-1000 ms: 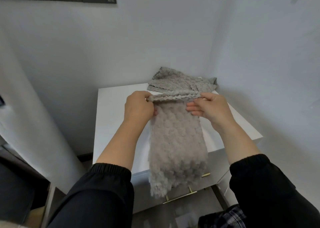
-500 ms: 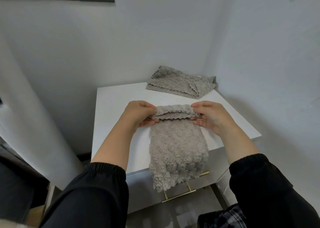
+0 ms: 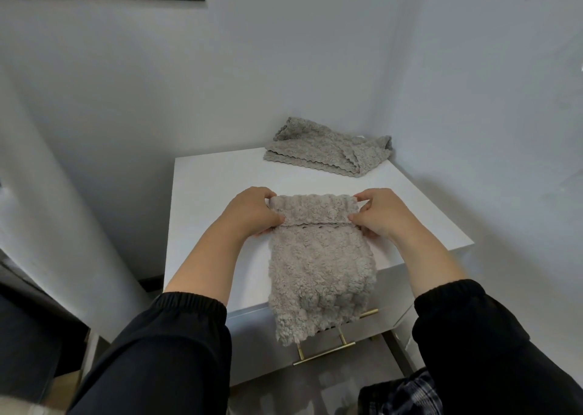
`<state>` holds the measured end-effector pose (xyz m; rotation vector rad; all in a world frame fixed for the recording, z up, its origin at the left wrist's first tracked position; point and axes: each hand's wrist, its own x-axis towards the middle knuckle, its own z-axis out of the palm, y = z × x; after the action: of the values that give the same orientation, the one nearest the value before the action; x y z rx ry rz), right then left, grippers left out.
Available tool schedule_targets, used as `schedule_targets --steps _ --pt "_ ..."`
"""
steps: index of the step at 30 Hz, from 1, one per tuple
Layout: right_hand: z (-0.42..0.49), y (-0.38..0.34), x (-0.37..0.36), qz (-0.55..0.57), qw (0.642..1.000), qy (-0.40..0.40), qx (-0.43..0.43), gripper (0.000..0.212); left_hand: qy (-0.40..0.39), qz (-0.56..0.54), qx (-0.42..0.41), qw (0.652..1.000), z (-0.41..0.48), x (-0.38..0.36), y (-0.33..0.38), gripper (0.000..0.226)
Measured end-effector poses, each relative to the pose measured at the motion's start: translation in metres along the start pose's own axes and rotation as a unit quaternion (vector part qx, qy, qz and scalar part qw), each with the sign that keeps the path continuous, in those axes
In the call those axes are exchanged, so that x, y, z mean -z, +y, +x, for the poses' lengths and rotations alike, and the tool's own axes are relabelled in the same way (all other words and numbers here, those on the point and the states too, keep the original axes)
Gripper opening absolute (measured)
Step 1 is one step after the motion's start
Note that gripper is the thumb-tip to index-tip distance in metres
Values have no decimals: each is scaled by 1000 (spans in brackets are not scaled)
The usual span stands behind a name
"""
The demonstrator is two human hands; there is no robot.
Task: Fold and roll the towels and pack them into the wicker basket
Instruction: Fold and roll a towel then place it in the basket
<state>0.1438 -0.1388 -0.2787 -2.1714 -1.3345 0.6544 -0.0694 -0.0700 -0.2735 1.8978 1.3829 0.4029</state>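
While your left hand (image 3: 252, 212) and right hand (image 3: 381, 215) pinch the rolled top edge of the grey towel (image 3: 318, 266), it lies on the white surface (image 3: 205, 193), tail hanging over the front edge

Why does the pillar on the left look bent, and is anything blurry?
Head view: wide-angle lens bows the pillar; light soft and even, no glare; half-rolled towel, left hand and right hand look sharp.
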Motion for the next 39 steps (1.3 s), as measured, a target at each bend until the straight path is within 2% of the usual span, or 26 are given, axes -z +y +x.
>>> schedule_targets --steps 4,7,10,12,14,16,19,25,30,37,39 --pt "-1 -6 4 20 1000 -23 6 15 -6 -1 -9 1000 2 3 -1 14" --pt "2 -5 2 87 996 2 14 16 26 -21 -19 999 4 3 -2 21" --pt "5 -8 -3 163 984 53 40 23 100 -5 -59 993 6 2 -3 27" --pt "5 -12 -4 175 975 113 82 29 170 -14 -91 981 6 2 0 26" --pt "4 -14 -5 166 966 156 123 36 206 -4 -125 971 5 2 2 34" --pt "2 -14 -8 138 968 158 140 41 198 43 -155 967 3 0 0 47" --pt "-1 -10 -10 91 976 127 154 43 174 89 -173 965 1 0 -5 52" --pt "-12 -11 2 25 983 75 168 34 151 98 -231 956 -5 7 -8 29" --pt "-19 -8 1 -46 983 14 175 24 92 108 -227 963 -12 11 -10 20" --pt "-32 -12 -2 5 973 68 220 15 82 137 -222 962 -18 6 -4 37" --pt "-35 -14 -2 1 972 69 224 12 93 147 -219 960 -19 6 -5 34"
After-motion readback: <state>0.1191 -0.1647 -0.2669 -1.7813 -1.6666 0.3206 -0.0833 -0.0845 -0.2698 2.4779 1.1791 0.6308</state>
